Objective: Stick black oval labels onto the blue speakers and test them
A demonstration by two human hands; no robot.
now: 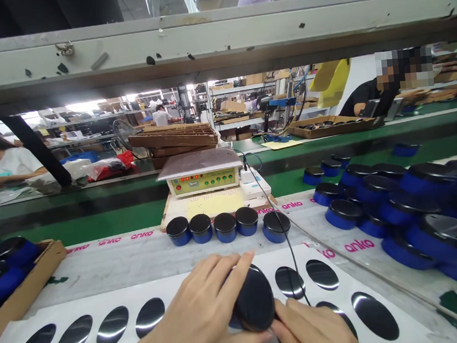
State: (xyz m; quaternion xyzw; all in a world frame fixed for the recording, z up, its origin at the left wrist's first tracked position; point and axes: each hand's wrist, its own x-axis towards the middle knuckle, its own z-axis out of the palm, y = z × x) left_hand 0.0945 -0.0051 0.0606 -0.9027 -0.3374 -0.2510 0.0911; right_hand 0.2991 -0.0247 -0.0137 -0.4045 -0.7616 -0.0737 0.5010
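My left hand is wrapped round a squat blue cylinder with a glossy black top, tilted so that its black face shows. My right hand is closed at the lower right edge of this cylinder, thumb and fingertips pressed together; what they pinch is hidden. Beneath both hands lies a white backing sheet with rows of glossy black oval-looking discs. Several similar blue cylinders with black tops stand in a row just beyond the sheet.
Many blue cylinders are heaped at right; others fill a cardboard box at left. A control box with red digits stands behind the row. A thin black cable hangs in front. A shelf beam crosses overhead. Other people sit across the green conveyor.
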